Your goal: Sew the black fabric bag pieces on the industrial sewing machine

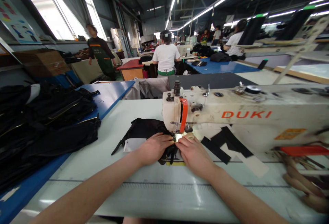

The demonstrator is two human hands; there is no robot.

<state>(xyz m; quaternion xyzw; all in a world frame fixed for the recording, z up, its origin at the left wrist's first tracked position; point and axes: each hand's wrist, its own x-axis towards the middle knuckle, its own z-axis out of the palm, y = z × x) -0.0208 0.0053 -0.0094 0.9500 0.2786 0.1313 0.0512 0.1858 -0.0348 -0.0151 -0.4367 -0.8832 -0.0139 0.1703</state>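
A black fabric piece (146,128) lies bunched on the sewing machine's bed, partly under the head of the sewing machine (246,100). A white patch or label (132,144) shows on its left part. My left hand (155,147) presses and grips the fabric just left of the needle area, fingers together. From the right, my right hand (192,153) closes its fingers on the same fabric beside the presser foot. Both sets of fingertips nearly meet below the lit needle area. The fabric edge between them is mostly hidden by my fingers.
Black strips (226,145) and white scraps (254,164) lie right of the needle. A heap of black garments (43,124) covers the blue table at left. Scissors with red-topped gear (303,151) sit at the far right. Co-workers (166,56) are beyond.
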